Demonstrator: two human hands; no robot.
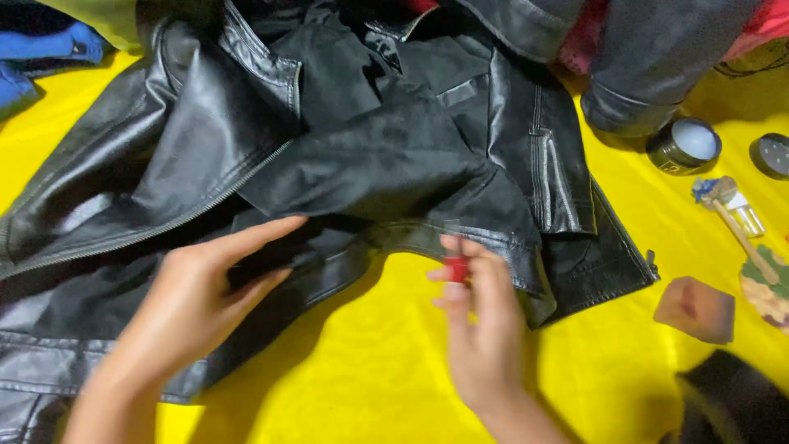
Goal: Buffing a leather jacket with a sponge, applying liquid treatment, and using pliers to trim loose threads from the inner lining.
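A black leather jacket (329, 148) is spread over a yellow sheet (386, 362), filling the far and left part of the view; its dull lining is turned out at the middle, and a zipper line runs diagonally on the left.

Far right, beside a dark sleeve cuff (633, 107): a small round tin (685, 144), dark wall, pale top. Further right, at the frame edge, a dark round lid (772, 154) is partly cut off. Just near of the tin, a small clear bottle (744, 215) lies beside a wooden-handled brush (731, 218), whose handle reaches onto a round mottled green-and-tan pad (768, 288). A brown square sponge-like block (695, 308) lies on the sheet just left of that pad. A dark blurred shape (731, 403) is seen at the near right corner. Blue cloth (41, 49) is seen far left.

The left hand (197, 300) is laid palm down on the jacket's lower edge, fingers extended and slightly spread, pointing right; nothing is gripped.

The right hand (481, 321) is held upright at the jacket hem, near centre. A small red object (457, 270) is pinched between thumb and fingertips, touching or just beside the hem; its kind cannot be told because of blur.
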